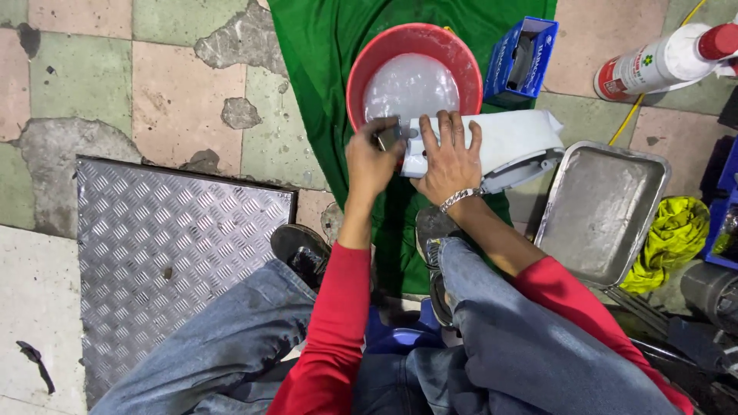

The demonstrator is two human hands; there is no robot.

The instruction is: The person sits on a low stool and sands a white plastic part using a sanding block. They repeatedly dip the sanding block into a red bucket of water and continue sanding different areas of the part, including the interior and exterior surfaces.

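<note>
Scrubbing is the step we judge to be in hand: our right hand [450,157] lies flat with fingers spread, pressing down a white plastic part [500,142] that rests just below the red basin [413,73] of cloudy water, on the green cloth [323,69]. Our left hand [373,157] is clenched around a small dark tool [387,138], perhaps a brush, at the part's end nearest the basin rim. Next, we reckon, calls for steady downward pressure and short strokes, dipping toward the basin; a metal tray [600,207] sits to the basin's lower right.
</note>
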